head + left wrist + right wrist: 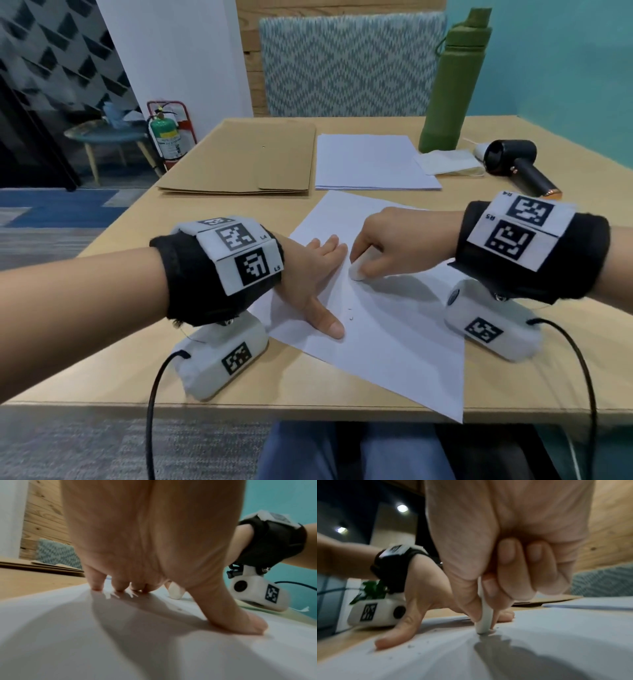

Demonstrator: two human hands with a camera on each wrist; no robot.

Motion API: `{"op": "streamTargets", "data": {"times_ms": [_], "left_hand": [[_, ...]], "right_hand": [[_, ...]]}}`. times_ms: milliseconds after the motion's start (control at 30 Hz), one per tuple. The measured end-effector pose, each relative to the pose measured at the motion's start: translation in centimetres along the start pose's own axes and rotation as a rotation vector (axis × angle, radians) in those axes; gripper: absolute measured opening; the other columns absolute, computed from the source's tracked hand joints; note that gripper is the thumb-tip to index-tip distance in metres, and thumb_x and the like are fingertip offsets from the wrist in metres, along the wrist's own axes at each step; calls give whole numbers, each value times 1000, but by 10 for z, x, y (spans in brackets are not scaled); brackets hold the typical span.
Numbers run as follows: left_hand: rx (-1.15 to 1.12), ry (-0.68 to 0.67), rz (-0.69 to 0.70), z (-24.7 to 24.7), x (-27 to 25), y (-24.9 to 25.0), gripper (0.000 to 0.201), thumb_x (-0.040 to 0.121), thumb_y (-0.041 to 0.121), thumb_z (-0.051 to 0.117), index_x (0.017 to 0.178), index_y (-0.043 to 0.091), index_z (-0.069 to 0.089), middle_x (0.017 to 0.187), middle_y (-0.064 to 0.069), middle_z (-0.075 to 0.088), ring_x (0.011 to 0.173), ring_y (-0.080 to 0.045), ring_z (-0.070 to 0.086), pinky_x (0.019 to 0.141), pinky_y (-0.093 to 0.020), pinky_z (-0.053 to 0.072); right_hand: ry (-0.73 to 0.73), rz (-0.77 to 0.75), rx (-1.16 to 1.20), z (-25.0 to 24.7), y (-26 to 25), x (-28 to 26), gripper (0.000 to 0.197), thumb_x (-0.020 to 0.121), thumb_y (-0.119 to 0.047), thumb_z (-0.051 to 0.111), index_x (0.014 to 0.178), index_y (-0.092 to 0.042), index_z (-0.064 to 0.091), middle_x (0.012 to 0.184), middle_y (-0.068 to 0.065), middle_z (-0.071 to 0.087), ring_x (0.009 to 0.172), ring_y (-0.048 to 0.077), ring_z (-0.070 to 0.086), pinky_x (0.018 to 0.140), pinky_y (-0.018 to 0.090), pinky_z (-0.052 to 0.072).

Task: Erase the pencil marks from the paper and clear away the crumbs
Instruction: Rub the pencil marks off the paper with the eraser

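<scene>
Right hand (387, 240): fingers curled, thumb and forefinger pinching a white eraser (357, 271), its lower end pressed on the paper (376, 342). Left hand (308, 274) at 9 o'clock of the eraser: spread flat, fingers and thumb pressing the sheet down on the table (137, 325).

Only in the right wrist view: dark crumbs (410, 646) scattered on the sheet between the left thumb and the eraser tip (483, 630), and a grey smudge right under the tip. In the head view only a few tiny specks at 6 o'clock of the eraser. In the left wrist view no crumbs clearly visible, eraser (175, 591) seen behind the palm.

Only in the head view, at 12 o'clock beyond the hands: a paper stack (373, 161), a brown folder (246, 157), a green bottle (455, 78), a face mask (448, 162), a black hair dryer (513, 164).
</scene>
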State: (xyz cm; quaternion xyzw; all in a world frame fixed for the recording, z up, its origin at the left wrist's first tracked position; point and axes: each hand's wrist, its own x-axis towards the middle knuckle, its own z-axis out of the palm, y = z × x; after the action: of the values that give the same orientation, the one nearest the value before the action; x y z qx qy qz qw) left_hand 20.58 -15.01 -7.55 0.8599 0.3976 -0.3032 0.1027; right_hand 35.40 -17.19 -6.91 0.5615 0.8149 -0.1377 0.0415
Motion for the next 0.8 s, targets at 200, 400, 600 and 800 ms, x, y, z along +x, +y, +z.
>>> {"op": "streamTargets", "data": {"times_ms": [200, 400, 600, 800], "left_hand": [[52, -9, -11, 3, -1, 3, 125, 71, 67, 61, 146, 20, -28, 155, 4, -27, 146, -20, -14, 119, -50, 5], [126, -51, -53, -1, -1, 10, 123, 72, 69, 56, 144, 17, -30, 153, 1, -31, 146, -23, -13, 119, -48, 7], [137, -41, -61, -1, -1, 10, 124, 72, 70, 56, 144, 17, -31, 154, 1, -30, 147, -23, -11, 118, -47, 6], [160, -48, -71, -2, -1, 11, 124, 72, 70, 55, 143, 16, -32, 154, 2, -30, 147, -21, -11, 118, -46, 6]], "right_hand": [[47, -33, -35, 3, -10, -4, 35, 83, -16, 53, 50, -24, 45, 46, -5, 45, 50, 11, 42, 51, 17, 35], [-140, -135, 22, 6, -27, -25, 22, 86, -15, 56, 66, -22, 58, 41, -20, 50, 53, -8, 50, 48, 10, 36], [-11, -68, -32, 9, -20, -21, 16, 82, -16, 53, 69, -10, 62, 51, 4, 46, 53, 17, 41, 57, 25, 38], [-58, -16, -48, 4, -19, -24, 19, 83, -20, 55, 65, -21, 56, 46, -5, 49, 53, 9, 48, 49, 14, 34]]}}
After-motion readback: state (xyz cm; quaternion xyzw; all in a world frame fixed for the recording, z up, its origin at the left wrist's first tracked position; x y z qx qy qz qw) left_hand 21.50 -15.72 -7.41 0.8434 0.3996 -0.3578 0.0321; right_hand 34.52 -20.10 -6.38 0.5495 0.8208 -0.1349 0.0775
